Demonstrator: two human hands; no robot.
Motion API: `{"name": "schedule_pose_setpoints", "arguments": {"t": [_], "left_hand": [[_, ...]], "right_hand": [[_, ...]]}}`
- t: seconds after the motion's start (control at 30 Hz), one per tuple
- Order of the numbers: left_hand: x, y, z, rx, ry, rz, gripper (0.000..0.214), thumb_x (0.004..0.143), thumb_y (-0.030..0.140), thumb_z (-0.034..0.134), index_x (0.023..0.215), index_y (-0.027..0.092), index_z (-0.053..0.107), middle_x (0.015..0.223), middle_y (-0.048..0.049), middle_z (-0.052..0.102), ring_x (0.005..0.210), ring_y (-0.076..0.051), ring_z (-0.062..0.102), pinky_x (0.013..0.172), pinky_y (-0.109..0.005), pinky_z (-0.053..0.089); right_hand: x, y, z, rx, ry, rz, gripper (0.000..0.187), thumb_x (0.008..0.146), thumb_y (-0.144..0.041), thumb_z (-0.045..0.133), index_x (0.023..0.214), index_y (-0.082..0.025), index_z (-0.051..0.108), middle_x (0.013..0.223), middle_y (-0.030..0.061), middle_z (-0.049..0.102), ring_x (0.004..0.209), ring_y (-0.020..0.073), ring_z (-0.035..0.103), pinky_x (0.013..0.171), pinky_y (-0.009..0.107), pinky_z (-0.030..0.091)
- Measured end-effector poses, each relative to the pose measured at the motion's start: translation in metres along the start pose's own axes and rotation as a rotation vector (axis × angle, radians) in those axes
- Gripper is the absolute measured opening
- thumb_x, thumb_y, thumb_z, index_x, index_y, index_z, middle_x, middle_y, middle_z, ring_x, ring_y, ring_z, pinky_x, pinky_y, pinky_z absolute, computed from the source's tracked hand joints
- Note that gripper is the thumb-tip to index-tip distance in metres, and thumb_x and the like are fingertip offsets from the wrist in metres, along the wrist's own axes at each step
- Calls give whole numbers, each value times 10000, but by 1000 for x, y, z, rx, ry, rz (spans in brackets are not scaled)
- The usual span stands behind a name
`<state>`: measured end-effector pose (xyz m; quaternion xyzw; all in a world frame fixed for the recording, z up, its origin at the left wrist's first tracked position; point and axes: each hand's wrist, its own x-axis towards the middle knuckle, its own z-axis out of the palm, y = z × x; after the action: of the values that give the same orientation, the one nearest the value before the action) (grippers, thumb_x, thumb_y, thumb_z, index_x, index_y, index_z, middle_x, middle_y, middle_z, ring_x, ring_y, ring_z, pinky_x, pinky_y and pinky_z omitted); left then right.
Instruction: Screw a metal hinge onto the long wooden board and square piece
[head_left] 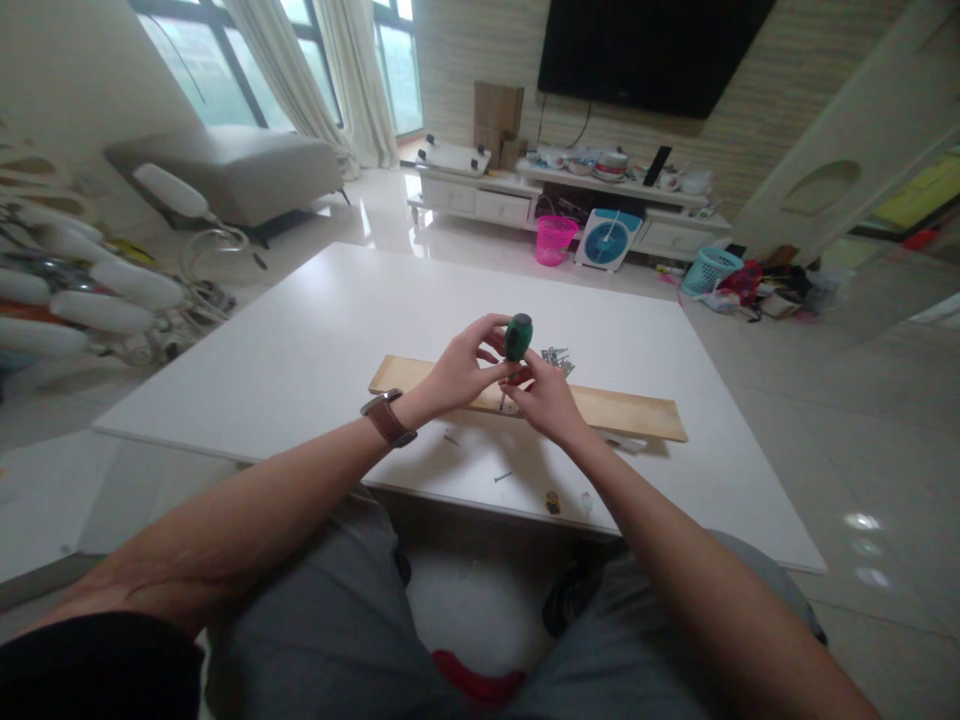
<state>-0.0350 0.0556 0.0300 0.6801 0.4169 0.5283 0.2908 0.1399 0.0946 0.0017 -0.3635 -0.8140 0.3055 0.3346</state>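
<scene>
A screwdriver with a green and black handle (518, 338) stands nearly upright over a long wooden board (634, 412). My left hand (471, 362), with a watch (388, 418) at its wrist, has its fingers curled round the handle. Lower down, my right hand (546, 395) pinches near the screwdriver's shaft, close above the board; whether it grips the shaft or a small part there is hidden. A small metal piece (510, 408) lies on the board under the fingers. Behind the board is a pile of metal hinges or brackets (558, 360).
On the white table (300, 320), nearer me, lie a screw (502, 477), a small yellow and black item (553, 502) and a small clear item (586, 503). Beyond the table stand a pink basket (556, 241), a blue fan (608, 240) and a low TV cabinet (469, 200).
</scene>
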Motion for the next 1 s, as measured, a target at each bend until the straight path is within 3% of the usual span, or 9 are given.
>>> {"name": "schedule_pose_setpoints", "arguments": {"t": [0.1,0.33,0.57,1.0], "left_hand": [[0,-2,0,-12,-3,12,455,837,207,728,1267,220,580,1027,-28,693,966,-172,681,817,-288,566],[0,-3,2,-30,-41,38,445,888,163,628,1315,233,523,1122,-59,687,1063,-188,677,826,-289,557],[0,2,0,-3,-19,6,498,801,241,794,1242,215,567,1080,-48,692,983,-183,679,792,-288,569],[-1,4,2,-54,-68,32,353,895,169,630,1236,212,552,1145,-79,694,1090,-196,681,824,-289,551]], "right_hand": [[0,0,0,2,-13,4,350,832,-133,690,1163,-235,647,855,8,770,791,208,745,681,307,548],[-1,-5,-1,28,-23,-7,339,833,-105,658,1150,-225,638,860,12,770,776,202,744,696,311,567],[0,-4,-1,8,2,-20,313,827,-101,694,1115,-219,663,927,37,787,811,219,746,711,322,565],[-1,-6,-3,17,0,-8,330,811,-85,655,1112,-218,656,869,20,777,778,210,748,708,326,584]]}}
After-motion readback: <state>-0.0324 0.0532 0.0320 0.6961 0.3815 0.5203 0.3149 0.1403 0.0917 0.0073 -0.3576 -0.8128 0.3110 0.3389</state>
